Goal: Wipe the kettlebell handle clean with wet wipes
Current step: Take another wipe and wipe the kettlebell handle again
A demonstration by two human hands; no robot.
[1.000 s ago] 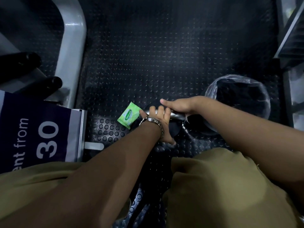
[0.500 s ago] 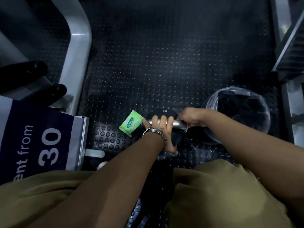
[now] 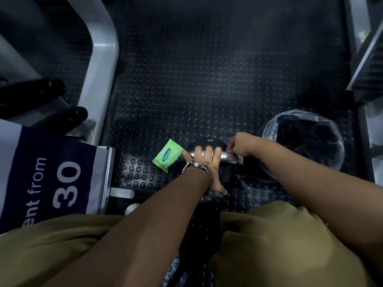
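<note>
On the studded black rubber floor (image 3: pixel 207 79), a grey machine frame (image 3: pixel 103 69) runs down the left side, with a dark blue sign (image 3: pixel 51 172) marked "30" below it. At the right stands a round bin (image 3: pixel 269 129) lined with clear plastic. Between sign and bin sits the black kettlebell (image 3: pixel 209 142), its shiny metal handle (image 3: pixel 228 156) lying crosswise on top. The left hand (image 3: pixel 207 162) clasps the handle's left half, fingers curled over the bar. The right hand (image 3: pixel 240 145) pinches a white wet wipe (image 3: pixel 240 160) against the handle's right end. A green pack of wipes (image 3: pixel 167 155) lies flat just left of the kettlebell. A metal wristwatch (image 3: pixel 200 165) circles the left wrist.
</note>
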